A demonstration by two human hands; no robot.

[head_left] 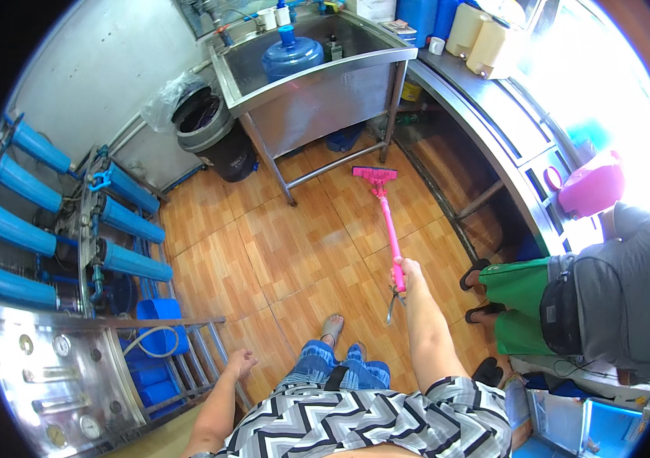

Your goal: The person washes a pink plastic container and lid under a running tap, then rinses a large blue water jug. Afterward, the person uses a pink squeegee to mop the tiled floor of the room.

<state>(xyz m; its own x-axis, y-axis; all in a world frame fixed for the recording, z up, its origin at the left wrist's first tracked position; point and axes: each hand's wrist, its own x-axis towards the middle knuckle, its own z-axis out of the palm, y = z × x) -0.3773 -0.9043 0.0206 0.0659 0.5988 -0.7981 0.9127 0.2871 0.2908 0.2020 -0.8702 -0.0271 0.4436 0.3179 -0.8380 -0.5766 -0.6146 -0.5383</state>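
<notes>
My right hand (408, 272) grips the end of a pink handle that belongs to a squeegee-like floor tool (389, 220). Its wide pink head (374, 174) with a dark edge is on or just above the wood-patterned tile floor (296, 246), near the right leg of the steel sink. Below that hand hangs a thin metal piece (390, 312); whether it is joined to the handle I cannot tell. My left hand (242, 364) is empty, its fingers loosely bent, beside a metal ladder-like frame (210, 343).
A steel sink (325, 103) holds a blue water jug (292, 57). Left of it stands a black bin (222, 149). Blue filter housings (133, 220) and a gauge panel (67, 378) line the left. A person in green trousers (516, 303) stands right, at a steel counter (491, 120).
</notes>
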